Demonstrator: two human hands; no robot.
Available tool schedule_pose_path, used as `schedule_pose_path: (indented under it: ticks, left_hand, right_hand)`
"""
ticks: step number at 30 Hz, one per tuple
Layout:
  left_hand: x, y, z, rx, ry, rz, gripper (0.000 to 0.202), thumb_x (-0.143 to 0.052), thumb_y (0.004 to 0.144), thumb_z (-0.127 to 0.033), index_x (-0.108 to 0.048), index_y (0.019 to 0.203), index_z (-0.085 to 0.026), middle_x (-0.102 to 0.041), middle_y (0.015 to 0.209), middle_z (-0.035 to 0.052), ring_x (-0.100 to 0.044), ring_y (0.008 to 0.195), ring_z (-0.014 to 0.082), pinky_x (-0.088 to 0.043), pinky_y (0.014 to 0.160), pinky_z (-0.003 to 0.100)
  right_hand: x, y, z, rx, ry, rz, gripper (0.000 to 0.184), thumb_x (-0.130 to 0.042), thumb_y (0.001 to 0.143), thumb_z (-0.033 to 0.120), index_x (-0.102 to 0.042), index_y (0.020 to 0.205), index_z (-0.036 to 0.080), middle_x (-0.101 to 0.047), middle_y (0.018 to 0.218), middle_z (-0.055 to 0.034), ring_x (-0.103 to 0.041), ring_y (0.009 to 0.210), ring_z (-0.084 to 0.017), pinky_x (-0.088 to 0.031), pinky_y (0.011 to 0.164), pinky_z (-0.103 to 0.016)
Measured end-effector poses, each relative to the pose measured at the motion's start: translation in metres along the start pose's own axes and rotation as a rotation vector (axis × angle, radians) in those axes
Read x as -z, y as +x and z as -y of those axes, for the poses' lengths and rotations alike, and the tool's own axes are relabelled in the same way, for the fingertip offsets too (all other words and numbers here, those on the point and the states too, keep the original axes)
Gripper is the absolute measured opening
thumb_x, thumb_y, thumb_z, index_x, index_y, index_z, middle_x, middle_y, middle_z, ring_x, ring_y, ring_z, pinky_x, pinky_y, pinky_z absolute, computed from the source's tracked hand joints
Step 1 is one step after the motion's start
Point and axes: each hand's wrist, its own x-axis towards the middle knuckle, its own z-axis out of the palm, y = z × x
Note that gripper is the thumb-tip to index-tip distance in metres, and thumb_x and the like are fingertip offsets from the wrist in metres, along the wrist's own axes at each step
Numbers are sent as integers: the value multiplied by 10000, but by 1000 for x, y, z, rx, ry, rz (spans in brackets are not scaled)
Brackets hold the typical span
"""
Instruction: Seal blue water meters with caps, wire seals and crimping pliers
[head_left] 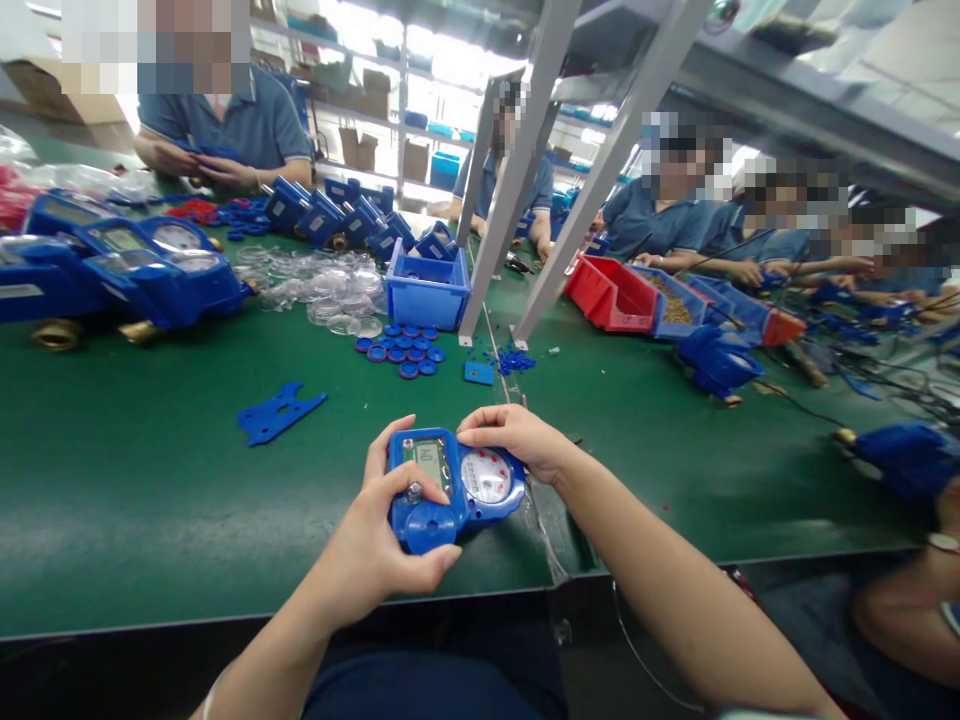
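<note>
A blue water meter (466, 510) with a small display and a round white dial is held just above the green bench, near its front edge. My left hand (375, 530) is closed around its left end, the thumb low and the fingers over the top. A round blue cap (430, 527) lies over the lower left of the meter, under the fingers of that hand. My right hand (517, 438) is closed at the meter's upper edge, thumb and fingertips together beside the dial; whether they pinch some small part is hidden.
On the green bench (187, 520) lies a flat blue plate (281, 412). Beyond it are blue caps (405, 350), clear discs (330, 285) and a blue bin (427, 290). Metal posts (517, 170) rise behind; red bins (611, 295) stand right. Several co-workers (225, 130) sit across.
</note>
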Motion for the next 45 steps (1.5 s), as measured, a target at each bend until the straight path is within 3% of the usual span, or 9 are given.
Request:
schedule_pose_path:
  ticks: [7, 17, 20, 23, 25, 28, 33, 40, 45]
  left_hand:
    - [-3, -2, -7, -11, -3, -34, 259, -747, 607, -245, -628, 831, -194, -164, 1578, 55, -312, 1450, 353, -383, 1153, 552]
    - [-1, 3, 1, -8, 49, -8, 268, -737, 636, -319, -632, 858, -210, -153, 1586, 47, -378, 1416, 361, -427, 1118, 547]
    - [-1, 0, 0, 1, 53, -14, 251, -722, 645, -315, -621, 855, -223, -149, 1596, 25, -392, 1405, 362, -402, 1121, 590]
    - [-3, -6, -6, 20, 29, -37, 218, -697, 652, -292, -609, 841, -230, -144, 1606, -1, -393, 1405, 348, -364, 1135, 613]
    - [-4, -9, -8, 23, 25, -46, 218, -697, 643, -276, -615, 838, -225, -142, 1612, 4, -383, 1412, 348, -342, 1149, 611]
    - [-6, -14, -5, -5, 31, -54, 227, -709, 620, -261, -621, 823, -208, -135, 1621, 30, -355, 1430, 358, -323, 1162, 608]
    - [-11, -24, 6, -87, 30, -90, 206, -706, 611, -300, -625, 777, -209, -117, 1630, 18, -360, 1430, 367, -380, 1123, 595]
    - [-15, -39, 4, -45, 55, -126, 151, -702, 648, -351, -658, 726, -229, -66, 1641, -58, -334, 1444, 373, -423, 1098, 584]
    - [-18, -48, 11, -76, 48, -174, 133, -743, 590, -275, -692, 707, -241, -83, 1612, -82, -327, 1435, 365, -551, 994, 455]
  right_hand:
    - [-5, 8, 1, -18, 239, 139, 564, -807, 466, 173, -397, 854, 156, -649, 1019, -23, -649, 828, -122, -528, 759, -250]
    - [-7, 3, -5, 91, 205, 136, 511, -841, 558, 232, -465, 893, 145, -672, 1073, -58, -651, 852, -100, -526, 760, -206]
    - [15, 9, -7, 93, 116, -23, 459, -789, 700, 280, -592, 1096, 158, -654, 1194, -74, -659, 1006, -111, -539, 854, -213]
    - [59, 30, -9, 119, 50, -379, 370, -576, 918, 332, -570, 1258, 186, -612, 1285, -65, -642, 1032, -70, -530, 865, -184]
    - [92, 50, -14, 99, -23, -607, 327, -544, 942, 262, -581, 1239, 129, -623, 1241, -92, -637, 968, -60, -526, 860, -184]
    - [128, 78, -23, 48, -151, -778, 279, -572, 936, 250, -619, 1146, 72, -657, 1055, -81, -633, 893, -83, -546, 856, -255]
    - [149, 107, -33, 23, -357, -841, 278, -647, 893, 326, -663, 1028, 83, -666, 962, -53, -634, 914, -100, -535, 932, -315]
    - [158, 121, -32, -86, -515, -869, 336, -681, 858, 395, -674, 1002, 91, -670, 945, -56, -635, 913, -112, -524, 948, -339]
    - [151, 114, -21, -99, -578, -847, 325, -664, 873, 365, -672, 1043, 88, -663, 957, -65, -625, 899, -113, -521, 929, -341]
